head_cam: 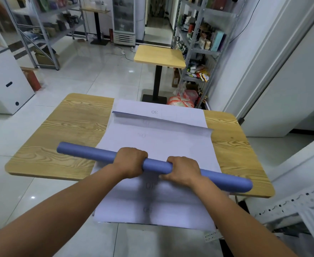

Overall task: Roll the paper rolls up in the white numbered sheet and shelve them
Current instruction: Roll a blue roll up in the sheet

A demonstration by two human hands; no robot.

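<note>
Left hand (130, 161) and right hand (183, 170) both grip the long blue paper roll (86, 152), fingers curled over it; fingertips hidden. White numbered sheet (156, 140) lies beneath on the wood-grain table (60, 138); near numerals blurred.

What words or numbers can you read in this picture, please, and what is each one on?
"30": upside down from here, on the far part of the white sheet.
Other numbers on the sheet: too faint or shadowed to read.
Packages on the shelves: too small to read.
Blue paper rolls: no writing visible.
</note>
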